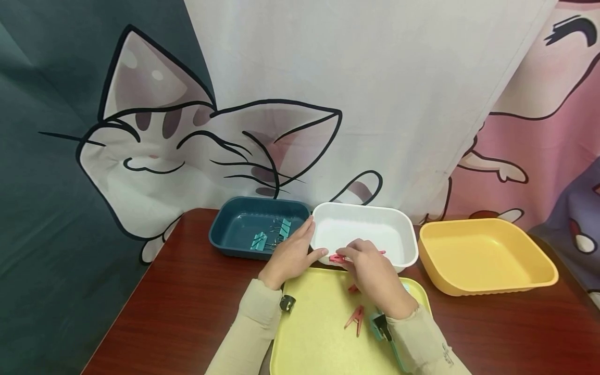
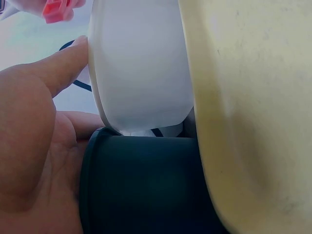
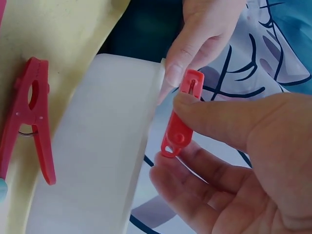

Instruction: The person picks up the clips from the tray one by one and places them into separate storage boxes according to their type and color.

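Note:
My right hand pinches a red clothespin between thumb and fingers, above the near rim of the white bin. My left hand rests at the white bin's left end, its fingers straight along the side and its thumb touching the rim. Another red piece shows in the white bin, mostly hidden behind the right hand. On the yellow tray lie a red clothespin and a second one, partly covered by the right hand.
Left of the white bin stands a dark blue bin holding several teal binder clips. A yellow bin stands on the right. Something teal on the tray is partly hidden by the right wrist. A printed curtain hangs behind the table.

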Tool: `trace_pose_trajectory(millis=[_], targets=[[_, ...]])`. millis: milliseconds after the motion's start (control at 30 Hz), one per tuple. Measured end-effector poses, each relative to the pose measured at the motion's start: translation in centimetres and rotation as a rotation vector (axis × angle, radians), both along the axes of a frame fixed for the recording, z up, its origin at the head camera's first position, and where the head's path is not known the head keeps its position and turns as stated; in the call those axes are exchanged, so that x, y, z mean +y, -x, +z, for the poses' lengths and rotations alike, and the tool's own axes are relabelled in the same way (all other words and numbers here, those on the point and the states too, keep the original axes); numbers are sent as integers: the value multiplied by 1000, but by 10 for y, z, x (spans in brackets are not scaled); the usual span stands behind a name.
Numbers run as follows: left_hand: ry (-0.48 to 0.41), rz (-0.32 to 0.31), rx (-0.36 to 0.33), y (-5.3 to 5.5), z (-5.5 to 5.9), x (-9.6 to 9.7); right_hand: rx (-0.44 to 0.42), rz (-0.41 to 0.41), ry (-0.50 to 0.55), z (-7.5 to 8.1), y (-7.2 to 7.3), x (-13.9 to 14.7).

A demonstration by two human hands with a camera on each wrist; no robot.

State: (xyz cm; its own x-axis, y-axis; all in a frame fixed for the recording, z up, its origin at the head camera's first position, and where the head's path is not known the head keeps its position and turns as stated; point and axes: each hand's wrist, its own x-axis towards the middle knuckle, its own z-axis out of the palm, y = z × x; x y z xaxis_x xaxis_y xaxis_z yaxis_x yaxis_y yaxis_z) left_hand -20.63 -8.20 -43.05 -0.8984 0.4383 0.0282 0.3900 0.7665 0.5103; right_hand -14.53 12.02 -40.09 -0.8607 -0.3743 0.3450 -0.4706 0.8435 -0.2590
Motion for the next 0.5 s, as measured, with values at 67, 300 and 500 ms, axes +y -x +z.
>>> trace_pose_trajectory(millis=[67, 300, 500], targets=[[1, 0, -1, 0, 0, 0, 2, -8, 12, -1, 1, 0], [2, 2, 1, 0, 0, 0, 16, -35, 43, -5, 7, 1], [-1, 3, 0, -1, 1, 1, -4, -44, 49, -8, 14, 2]])
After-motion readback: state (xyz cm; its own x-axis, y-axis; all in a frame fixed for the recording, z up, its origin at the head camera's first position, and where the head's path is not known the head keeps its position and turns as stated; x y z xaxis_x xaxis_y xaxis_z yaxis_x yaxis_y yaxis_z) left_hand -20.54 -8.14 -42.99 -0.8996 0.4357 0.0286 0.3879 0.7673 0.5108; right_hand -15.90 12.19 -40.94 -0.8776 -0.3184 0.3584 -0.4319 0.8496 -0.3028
